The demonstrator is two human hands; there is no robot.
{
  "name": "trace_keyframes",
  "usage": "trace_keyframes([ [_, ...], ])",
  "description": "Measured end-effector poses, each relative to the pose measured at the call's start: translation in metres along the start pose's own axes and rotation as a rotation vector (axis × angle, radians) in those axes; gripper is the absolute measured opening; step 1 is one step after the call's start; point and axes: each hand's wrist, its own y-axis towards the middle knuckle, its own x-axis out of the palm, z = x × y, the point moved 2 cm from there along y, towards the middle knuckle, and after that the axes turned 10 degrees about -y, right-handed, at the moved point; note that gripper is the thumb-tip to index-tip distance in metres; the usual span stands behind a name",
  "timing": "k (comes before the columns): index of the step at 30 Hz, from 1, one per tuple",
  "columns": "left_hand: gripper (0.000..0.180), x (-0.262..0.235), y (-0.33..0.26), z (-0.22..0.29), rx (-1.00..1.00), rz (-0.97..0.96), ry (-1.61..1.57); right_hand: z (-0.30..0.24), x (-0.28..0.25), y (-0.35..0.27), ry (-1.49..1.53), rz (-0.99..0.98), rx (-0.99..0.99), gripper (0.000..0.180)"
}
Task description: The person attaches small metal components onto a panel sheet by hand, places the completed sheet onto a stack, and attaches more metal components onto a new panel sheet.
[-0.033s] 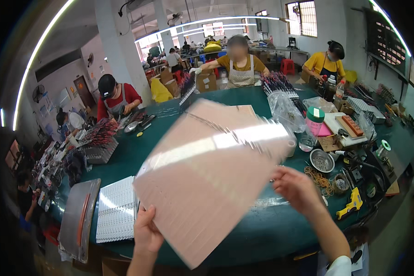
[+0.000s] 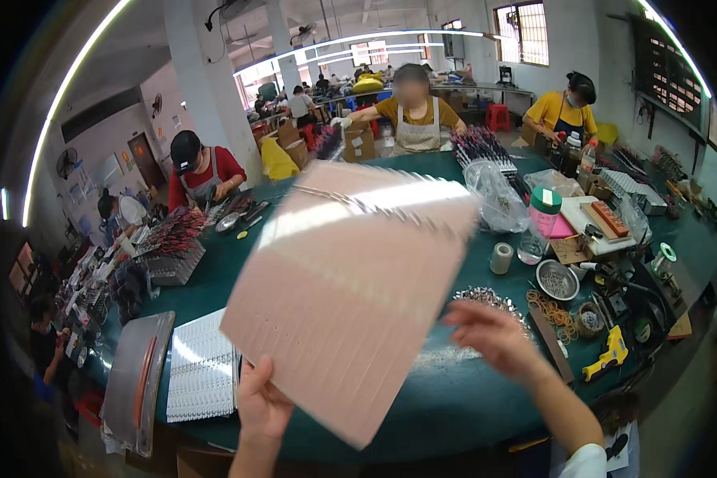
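My left hand (image 2: 264, 405) grips the lower left edge of a large pale pink board (image 2: 342, 319), its thumb on the face towards me. The board is tilted up above the green table. Faint parallel lines run along it, and a blurred row of small slanted pieces crosses its far part, where light glares. To the right of the board, my right hand (image 2: 498, 338) holds nothing, its fingers stretched out and apart. Just beyond that hand lies a pile of small shiny metal pieces (image 2: 494, 299). Beside the left hand is a stack of white boards with rows of small parts (image 2: 202, 368).
A clear plastic sheet (image 2: 127, 382) lies at far left. On the right are a yellow glue gun (image 2: 609, 354), rubber bands (image 2: 556, 315), a metal bowl (image 2: 557, 280), a dark bar (image 2: 551, 344) and a green-lidded jar (image 2: 544, 211). Co-workers sit across the green table (image 2: 422, 426).
The pink board has swung left and tilted, uncovering the metal pieces, the dark bar and a tape roll. My right hand has moved slightly left and down, its fingers more stretched.
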Motion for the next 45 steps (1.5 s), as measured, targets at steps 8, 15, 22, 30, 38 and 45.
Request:
trace_keyframes([
  [8, 0.049, 0.046, 0.027, -0.093, 0.276, -0.143, 0.008, 0.004, 0.118, 0.052, 0.194, -0.024, -0.149, 0.037],
  [15, 0.060, 0.030, 0.039, -0.091, 0.078, -0.503, 0.130, -0.032, 0.059, 0.108, 0.456, 0.333, -0.246, 0.023],
  [22, 0.062, 0.005, 0.060, -0.057, -0.158, -0.346, 0.190, -0.064, -0.045, 0.208, -0.107, 0.489, -0.045, 0.038],
  [30, 0.029, -0.068, 0.048, -0.009, -0.167, -0.201, 0.446, -0.041, -0.178, 0.317, -0.522, 0.583, 0.053, 0.041],
  [38, 0.019, -0.138, -0.013, 0.077, 0.048, 0.299, 0.597, -0.022, -0.166, 0.335, -0.714, 0.577, 0.051, 0.039],
  [45, 0.015, -0.146, -0.027, 0.106, 0.174, 0.367, 0.681, -0.011, -0.196, 0.345, -0.723, 0.548, 0.052, 0.038],
])
